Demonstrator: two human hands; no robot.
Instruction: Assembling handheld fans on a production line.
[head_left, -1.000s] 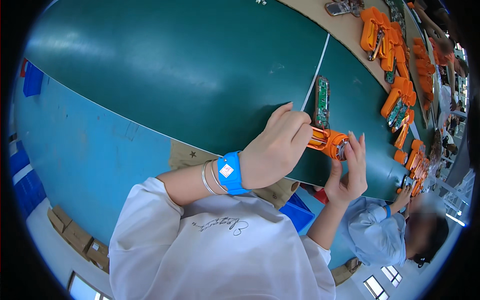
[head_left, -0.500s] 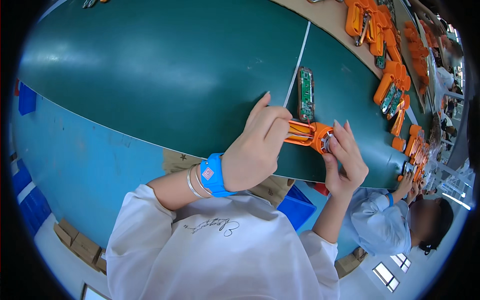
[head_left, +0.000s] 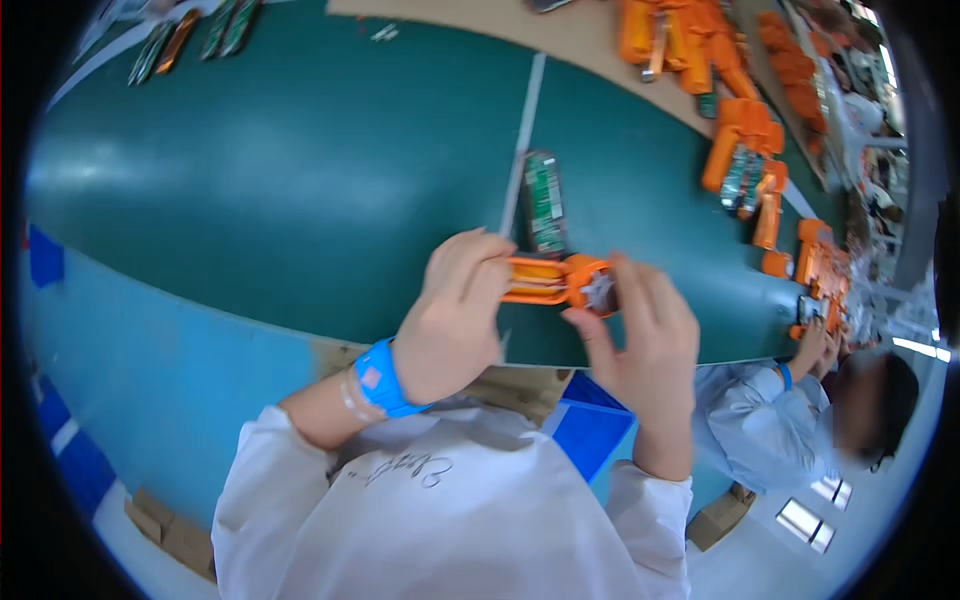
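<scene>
Between my hands is an orange plastic housing [head_left: 538, 296], a hollow handle with a round head at its right end. Thin strips or wires run inside the handle; blur hides which. My left hand [head_left: 450, 310] grips the handle's left end. At the head, my right hand [head_left: 650, 335] has its thumb below and fingers above, closed around the rim. A silvery, star-like part [head_left: 599, 291] shows inside the head. Just beyond the housing, a long green circuit board [head_left: 545, 205] in a dark frame lies on the green tabletop [head_left: 300, 180].
Orange housings [head_left: 690, 50] pile up on cardboard at the far right, with more circuit boards [head_left: 740, 178] nearer. Several boards [head_left: 232, 25] lie at the far left. A blue bin [head_left: 590, 425] stands below the table edge. To the right, a co-worker in a pale sleeve [head_left: 750, 420] handles orange parts.
The view has shifted, bringing the far-left boards into sight. The housing has turned slightly, and the silvery part in its head shows more fully. Both hands keep hold of it.
</scene>
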